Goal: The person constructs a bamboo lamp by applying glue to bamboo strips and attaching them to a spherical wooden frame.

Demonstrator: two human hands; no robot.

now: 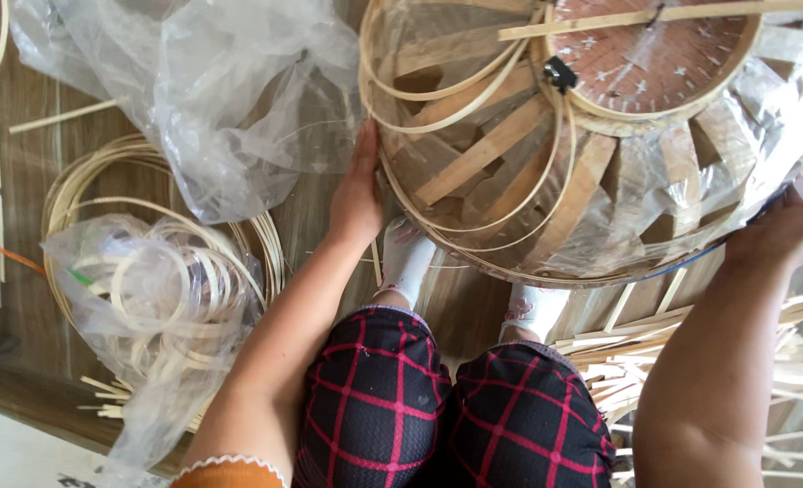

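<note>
Wooden flooring (31, 136) spreads beneath my big bamboo frame (564, 154), wrapped in clear plastic, just past my knees. My left hand (358, 194) lies flat against its rim, fingers together; my right hand (785, 230) cups the opposite edge, fingers hidden.

Bright, soft daylight, faint shadows; glare whitens the clear plastic bag (230, 99); sharp centre, slight blur and bending toward the edges

You are sitting on a glossy brown wood-grain floor (31, 136) under soft daylight. A pale strip (13, 452) edges it at the lower left, well away from your fingers.
</note>
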